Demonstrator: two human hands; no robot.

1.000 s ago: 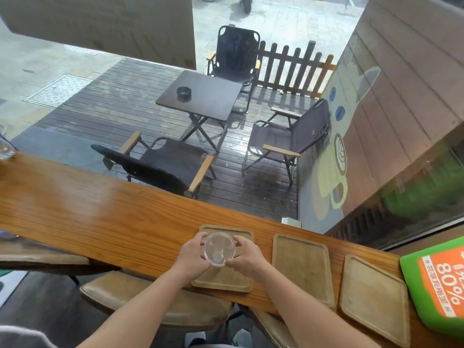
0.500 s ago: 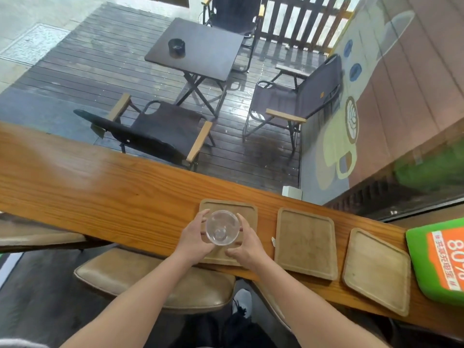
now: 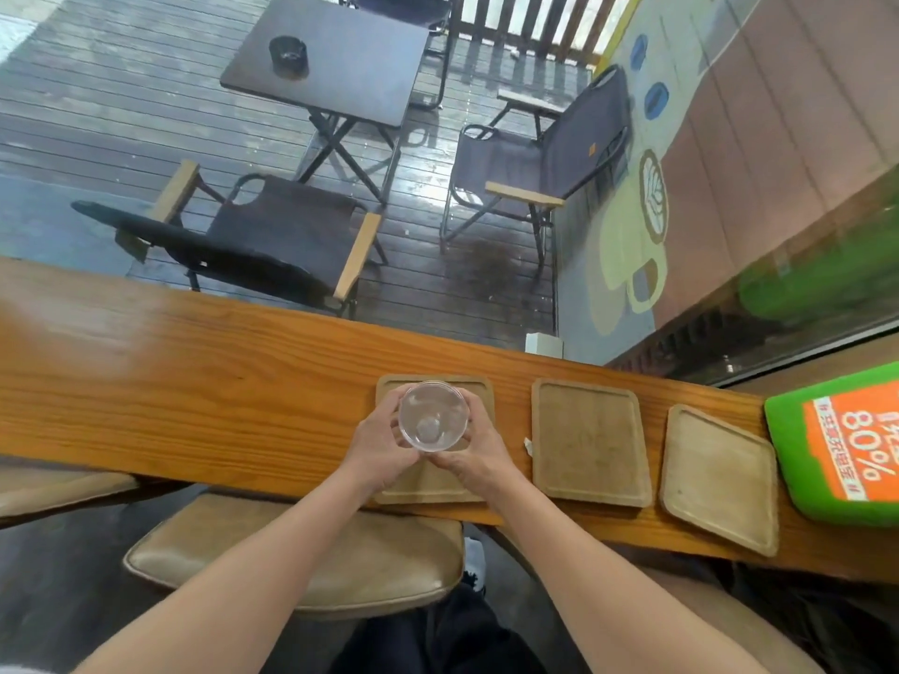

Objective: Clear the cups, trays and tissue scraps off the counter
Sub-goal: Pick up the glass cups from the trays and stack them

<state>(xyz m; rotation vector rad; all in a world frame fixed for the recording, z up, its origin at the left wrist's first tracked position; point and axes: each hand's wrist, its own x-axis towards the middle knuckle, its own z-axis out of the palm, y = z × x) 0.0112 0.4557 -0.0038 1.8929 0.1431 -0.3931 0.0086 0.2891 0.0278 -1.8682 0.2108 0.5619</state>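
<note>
We've got the clear cup [image 3: 433, 423] in both hands, centre of frame, a bit low. The left hand [image 3: 384, 449] curls round its left wall and the right hand [image 3: 479, 454] round its right, w/ thumbs on the near side. The cup is upright and we look straight down its mouth. It's over the far half of the left tray [image 3: 479, 386]; can't tell if it's touching the tray or lifted. Three wooden trays lie in a row on the worktop [image 3: 194, 391], close to its near edge. The mid tray [image 3: 588, 442] is just right of our hands. The right tray [image 3: 717, 479] is turned at an angle, beside a green sign [image 3: 798, 459] w/ an orange "80%" panel at far right. A small white tissue scrap [image 3: 528, 446] lies between the left and mid trays, right by the mid tray's edge. A tan stool [image 3: 311, 552] sits below the worktop, lower centre. Through the glass up top are a dark table [image 3: 340, 55] w/ an ashtray [image 3: 288, 53] and folding chairs on decking.
</note>
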